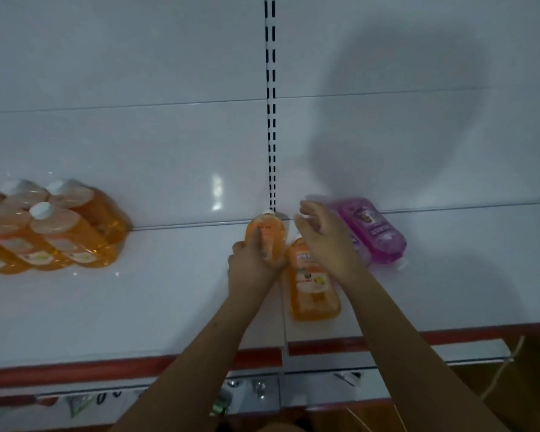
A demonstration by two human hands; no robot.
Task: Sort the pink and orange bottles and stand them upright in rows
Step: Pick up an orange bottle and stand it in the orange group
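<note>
Orange group standing at left; three bottles left in the middle of the shelf (pixel 169 307).

The orange rows (pixel 53 229) stand upright by the back wall, so that colour looks mostly sorted. The left hand (pixel 253 260) is wrapped round an orange bottle (pixel 266 232), seemingly upright by the slotted post (pixel 270 120). The right hand (pixel 321 238) hovers with fingers loosely spread, holding nothing, over a lying orange bottle (pixel 314 288) and a lying pink bottle (pixel 374 232). All appear full and capped. No pink row is in view yet.
</note>
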